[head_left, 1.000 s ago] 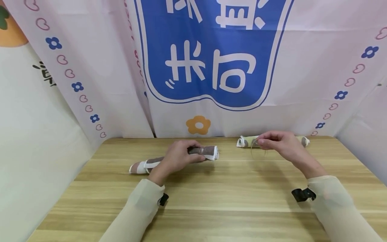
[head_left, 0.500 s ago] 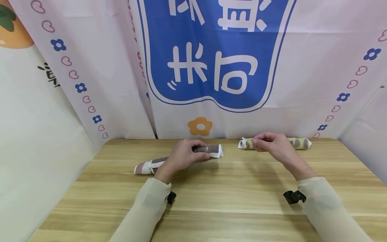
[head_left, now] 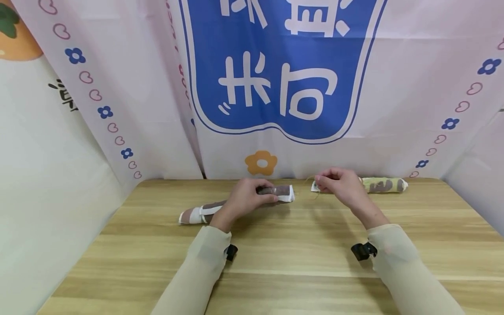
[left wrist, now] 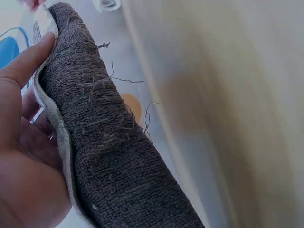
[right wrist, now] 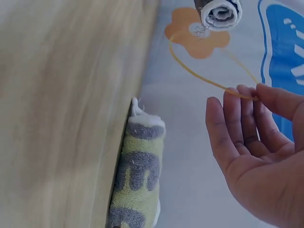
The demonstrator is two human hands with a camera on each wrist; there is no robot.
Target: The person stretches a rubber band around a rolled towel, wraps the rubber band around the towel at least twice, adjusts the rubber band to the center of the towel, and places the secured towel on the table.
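Note:
A dark grey-brown rolled towel [head_left: 283, 191] with white edges lies slantwise at the left back of the table. My left hand [head_left: 248, 197] grips it near its right end; in the left wrist view the thumb presses the towel's white edge, and loose threads stick out of the pile. A thin yellow rubber band [right wrist: 199, 76] hangs as a loop from my right hand [head_left: 341, 184], pinched between thumb and fingertips. In the right wrist view the band's loop points toward the spiral end of the grey-brown roll. A yellow-green rolled towel [head_left: 383, 185] with grey patches lies behind the right hand.
The wooden table [head_left: 275, 262] ends at the back against a white printed cloth [head_left: 157, 109] with a blue sign. More cloth hangs at both sides. The yellow-green roll lies along the table's rear edge.
My right hand has moved left with the rubber band, from over the yellow-green roll toward the grey-brown roll's end. My left hand keeps its grip, and its roll has shifted slightly right in view.

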